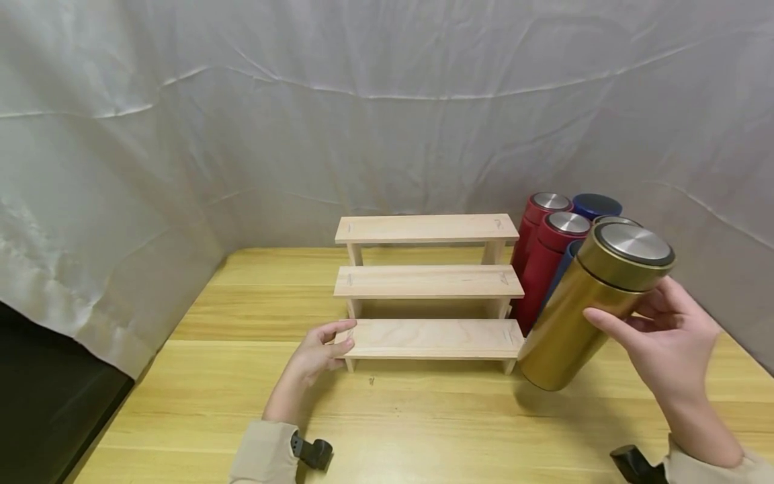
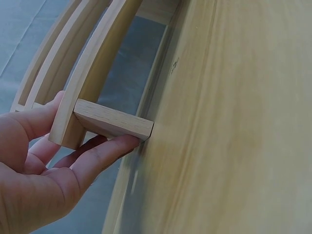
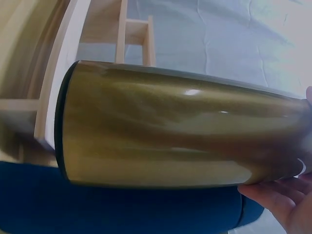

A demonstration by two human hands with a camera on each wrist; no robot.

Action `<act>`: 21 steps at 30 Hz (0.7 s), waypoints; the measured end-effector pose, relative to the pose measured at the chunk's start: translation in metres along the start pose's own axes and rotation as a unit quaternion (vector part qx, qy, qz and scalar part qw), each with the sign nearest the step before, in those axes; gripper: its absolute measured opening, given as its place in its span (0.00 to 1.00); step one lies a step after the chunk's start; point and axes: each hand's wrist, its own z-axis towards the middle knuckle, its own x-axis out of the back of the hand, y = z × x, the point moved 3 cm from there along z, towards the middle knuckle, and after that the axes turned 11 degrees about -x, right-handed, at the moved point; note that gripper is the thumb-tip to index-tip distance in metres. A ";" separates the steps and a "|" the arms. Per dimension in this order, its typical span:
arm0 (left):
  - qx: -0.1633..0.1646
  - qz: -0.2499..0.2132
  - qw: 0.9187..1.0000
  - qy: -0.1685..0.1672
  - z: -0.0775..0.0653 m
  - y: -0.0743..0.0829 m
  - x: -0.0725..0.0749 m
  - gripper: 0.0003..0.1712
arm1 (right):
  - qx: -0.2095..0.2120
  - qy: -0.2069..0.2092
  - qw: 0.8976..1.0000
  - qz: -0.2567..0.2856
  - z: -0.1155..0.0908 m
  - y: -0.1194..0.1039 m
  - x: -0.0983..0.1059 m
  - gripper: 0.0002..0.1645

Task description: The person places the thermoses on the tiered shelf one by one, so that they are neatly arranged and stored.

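"One gold, metallic cylindrical flask (image 1: 568,323): where?"
"Tilted, held in the curled right grip (image 1: 671,339), right of a pale wooden three-tier rack (image 1: 426,280)."
"The left grip (image 1: 320,351)?"
"Pinching the left end of the lowest board (image 1: 423,338)."

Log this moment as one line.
left hand: grips shelf at its left end | right hand: holds gold bottle off table | red bottles, blue bottles: right of shelf
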 end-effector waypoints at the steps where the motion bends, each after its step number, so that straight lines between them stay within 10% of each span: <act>1: 0.000 0.000 1.000 -0.001 0.000 0.000 0.000 0.24 | 0.001 -0.006 1.000 0.023 0.001 0.001 -0.003 0.35; 21: -0.003 0.003 1.000 -0.006 -0.003 0.001 0.002 0.25 | 0.020 -0.025 0.999 0.013 0.016 0.004 -0.054 0.37</act>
